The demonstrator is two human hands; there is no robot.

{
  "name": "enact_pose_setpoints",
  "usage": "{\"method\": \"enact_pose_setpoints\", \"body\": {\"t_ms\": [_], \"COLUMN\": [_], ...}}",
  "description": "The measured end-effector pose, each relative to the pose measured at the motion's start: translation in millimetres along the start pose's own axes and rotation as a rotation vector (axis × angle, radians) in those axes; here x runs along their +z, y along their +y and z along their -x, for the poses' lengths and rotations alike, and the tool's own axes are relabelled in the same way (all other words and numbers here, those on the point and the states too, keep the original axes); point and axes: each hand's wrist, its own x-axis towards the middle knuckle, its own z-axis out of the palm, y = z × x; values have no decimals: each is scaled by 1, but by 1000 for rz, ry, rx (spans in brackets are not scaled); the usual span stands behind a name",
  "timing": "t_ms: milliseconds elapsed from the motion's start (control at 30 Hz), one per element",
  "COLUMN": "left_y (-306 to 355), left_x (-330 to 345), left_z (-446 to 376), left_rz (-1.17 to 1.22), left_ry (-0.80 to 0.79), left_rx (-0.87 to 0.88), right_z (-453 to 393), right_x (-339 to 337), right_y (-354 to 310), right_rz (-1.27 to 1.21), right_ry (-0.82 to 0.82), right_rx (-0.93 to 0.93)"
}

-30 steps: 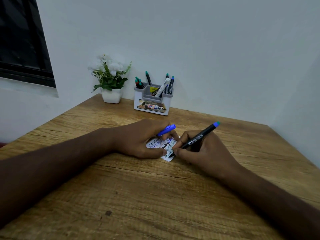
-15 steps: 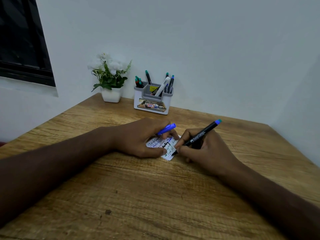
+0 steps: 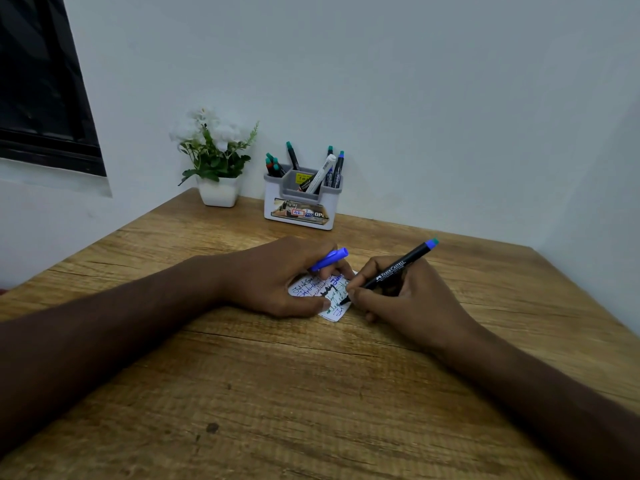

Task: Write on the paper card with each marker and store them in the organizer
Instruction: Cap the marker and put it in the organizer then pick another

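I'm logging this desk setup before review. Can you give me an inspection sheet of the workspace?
Surface: wooden table, small dark spot near front.
Job's things: paper card covered in writing; black marker tip on card; blue cap; organizer holding markers.
Clutter: potted plant beside organizer.
Grippers: left hand holds cap, steadies card; right hand grips marker.
Cables: nothing seen.
Surroundings: white walls, dark window.

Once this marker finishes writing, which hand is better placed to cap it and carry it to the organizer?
Right, probably. The right hand grips the black blue-ended marker, tip on the small white paper card. The left hand presses the card and holds the blue cap.
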Motion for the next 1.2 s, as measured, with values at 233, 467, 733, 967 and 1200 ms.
{"method": "enact_pose_setpoints", "body": {"t_ms": [233,467,733,967,1200], "left_y": [1,1,11,11,15], "left_x": [1,1,1,5,3], "left_z": [2,2,-4,-5,-4], "left_rz": [-3,-6,6,-24,-43], "left_ry": [-13,-4,39,39,15], "left_rx": [-38,-47,-58,-93,-111], "right_z": [-1,-3,-5,-7,-8], "right_x": [-1,-2,-3,-4,-4], "right_y": [-1,1,3,5,8], "right_rz": [10,8,35,18,5], "right_ry": [9,17,37,37,51], "right_rx": [4,13,-2,16,10]}}
